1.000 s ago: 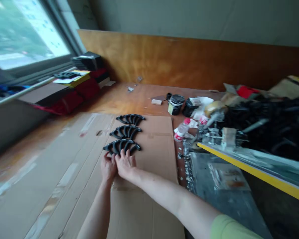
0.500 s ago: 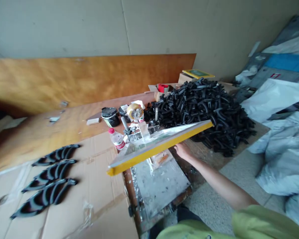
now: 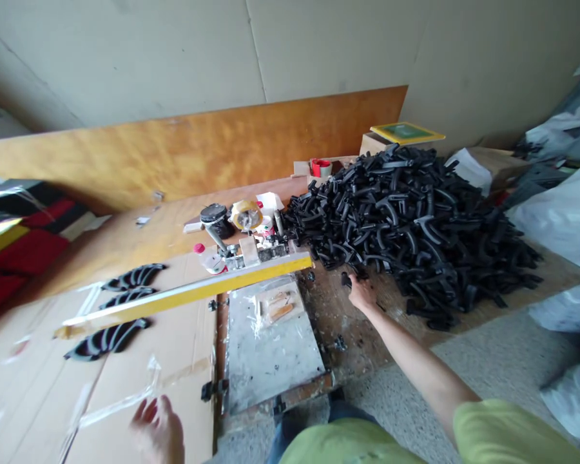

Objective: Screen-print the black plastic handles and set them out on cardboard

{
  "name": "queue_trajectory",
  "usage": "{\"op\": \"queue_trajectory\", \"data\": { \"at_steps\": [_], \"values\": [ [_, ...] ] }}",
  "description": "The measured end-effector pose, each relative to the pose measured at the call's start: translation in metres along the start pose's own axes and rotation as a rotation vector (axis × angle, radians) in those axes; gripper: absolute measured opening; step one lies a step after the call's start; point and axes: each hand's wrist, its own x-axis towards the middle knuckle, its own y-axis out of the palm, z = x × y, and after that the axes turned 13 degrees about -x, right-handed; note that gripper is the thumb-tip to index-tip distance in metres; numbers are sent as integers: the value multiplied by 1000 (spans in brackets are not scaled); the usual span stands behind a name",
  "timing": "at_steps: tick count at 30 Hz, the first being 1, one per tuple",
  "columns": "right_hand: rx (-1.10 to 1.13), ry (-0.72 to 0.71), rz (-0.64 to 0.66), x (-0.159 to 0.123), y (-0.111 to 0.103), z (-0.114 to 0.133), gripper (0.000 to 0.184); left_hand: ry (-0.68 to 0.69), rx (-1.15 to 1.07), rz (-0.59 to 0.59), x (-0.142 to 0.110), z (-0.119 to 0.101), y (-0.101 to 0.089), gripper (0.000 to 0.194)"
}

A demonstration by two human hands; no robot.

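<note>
My right hand (image 3: 361, 292) is at the front edge of a large heap of curved black plastic parts (image 3: 396, 212), its fingers closed around one black plastic part (image 3: 347, 280). Low on the left, my left hand (image 3: 158, 426) hovers over the cardboard sheet (image 3: 183, 361) with fingers apart and nothing in them. Between the hands lies a grey, stained metal plate (image 3: 273, 345) with a small clear bag (image 3: 278, 306) on it. A yellow-edged frame (image 3: 188, 290), seen edge-on, stands raised above the plate's far end, near metal clamps (image 3: 256, 252).
Rows of curved black parts (image 3: 109, 338) lie on the cardboard, partly behind the frame. Behind the clamps stand a black tub (image 3: 216, 220), a tape roll (image 3: 246, 215) and a red-capped bottle (image 3: 210, 259). White sacks (image 3: 570, 316) fill the right side.
My view has shifted, and the frame now reaches further left. My left hand has come into view. My right hand now shows a black plastic part in its fingers.
</note>
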Motion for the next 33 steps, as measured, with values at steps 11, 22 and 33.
{"op": "queue_trajectory", "data": {
  "at_steps": [11,22,33],
  "values": [
    [-2,-423,-418,-31,-29,29,19,4,-170,35,6,-5,10,53],
    [114,-995,-440,-79,-48,181,24,272,-656,294,2,-136,44,42],
    [215,-782,-545,-59,-60,128,37,251,-757,685,1,-205,20,44]
  ]
}}
